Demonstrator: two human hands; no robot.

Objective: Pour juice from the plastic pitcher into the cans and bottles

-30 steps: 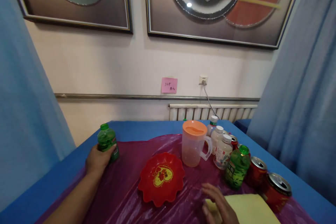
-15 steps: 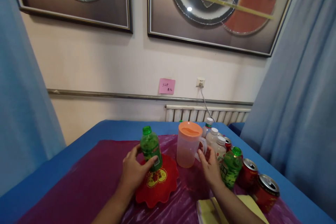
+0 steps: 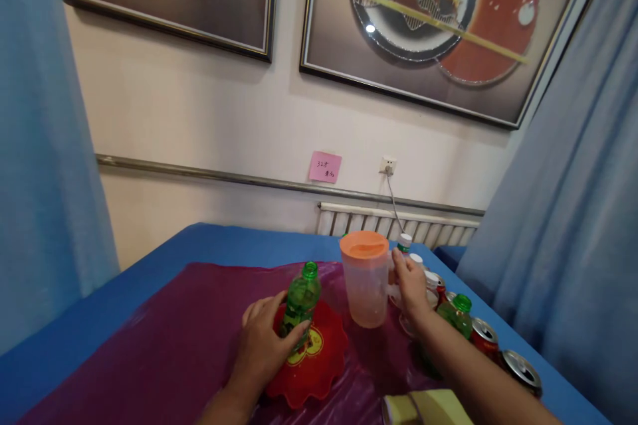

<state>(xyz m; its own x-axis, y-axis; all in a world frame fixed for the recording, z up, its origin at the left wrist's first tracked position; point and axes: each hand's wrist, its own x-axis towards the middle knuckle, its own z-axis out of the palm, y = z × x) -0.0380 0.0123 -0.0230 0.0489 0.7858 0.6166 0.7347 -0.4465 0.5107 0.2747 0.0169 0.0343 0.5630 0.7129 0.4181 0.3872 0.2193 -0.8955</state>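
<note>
My left hand [image 3: 266,339] is wrapped round a green plastic bottle [image 3: 302,302] without a cap, which leans a little to the right over a red scalloped plate [image 3: 323,368] with a yellow print. To the right stands a clear pitcher [image 3: 365,292] with an orange lid [image 3: 365,246]. My right hand [image 3: 409,279] is closed round the pitcher's handle, its thumb at the top. The fingers behind the handle are partly hidden.
White-capped bottles [image 3: 405,240], another green bottle [image 3: 458,316] and red cans [image 3: 483,337] line the right side. A yellow folded cloth [image 3: 428,406] lies at the front edge. Purple sheeting [image 3: 164,332] covers much of the blue table [image 3: 219,242].
The green bottle has come lower and now tilts right instead of left. My right hand has risen and closed on the pitcher's handle. The view has shifted slightly.
</note>
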